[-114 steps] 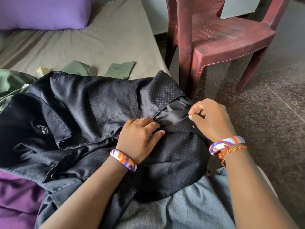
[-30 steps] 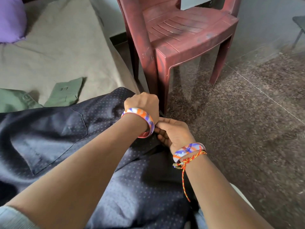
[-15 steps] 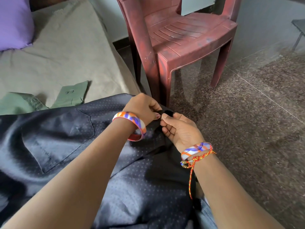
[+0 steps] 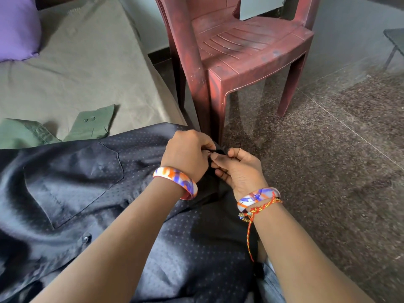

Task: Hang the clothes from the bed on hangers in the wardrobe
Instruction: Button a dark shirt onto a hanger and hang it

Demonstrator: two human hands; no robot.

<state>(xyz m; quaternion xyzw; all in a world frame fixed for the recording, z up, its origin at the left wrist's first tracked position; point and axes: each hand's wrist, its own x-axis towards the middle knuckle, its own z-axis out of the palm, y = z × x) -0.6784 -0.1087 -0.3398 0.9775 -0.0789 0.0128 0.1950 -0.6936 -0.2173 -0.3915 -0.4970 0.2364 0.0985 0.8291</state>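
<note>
my left hand [image 4: 187, 155] and right hand [image 4: 238, 169] both pinch the edge of the black shirt [image 4: 91, 193], fingers curled on the cloth. the shirt lies spread over my lap and the bed [image 4: 87, 68], beside the red chair [image 4: 240, 51].

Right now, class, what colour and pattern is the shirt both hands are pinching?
Dark navy shirt with small pale dots, clearest in the head view.

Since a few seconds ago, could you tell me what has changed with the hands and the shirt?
Both hands worked along the black shirt toward its end by the chair; the left hand and right hand now pinch the same edge close together. The shirt still lies on the bed, beside the green garment.
</note>
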